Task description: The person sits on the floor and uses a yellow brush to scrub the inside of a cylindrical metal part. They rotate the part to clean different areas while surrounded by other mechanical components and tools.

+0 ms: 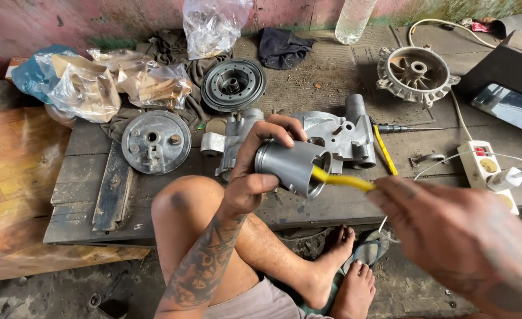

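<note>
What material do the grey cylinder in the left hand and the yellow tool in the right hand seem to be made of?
The grey cylinder looks like metal, perhaps aluminium: smooth, dull silver-grey, with a soft sheen and a thin machined rim. The left hand wraps around it. The yellow tool, held by the right hand, looks like plastic: bright, even colour with a slight gloss. Its tip is hidden inside the cylinder, so I cannot tell its material.

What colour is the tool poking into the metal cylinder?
Yellow tool, held by the right hand; clearest in the head view.

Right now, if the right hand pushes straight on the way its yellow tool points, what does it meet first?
The right hand aims its yellow tool into the open end of the grey metal cylinder in the left hand; probably its inner wall first, depth unclear.
</note>
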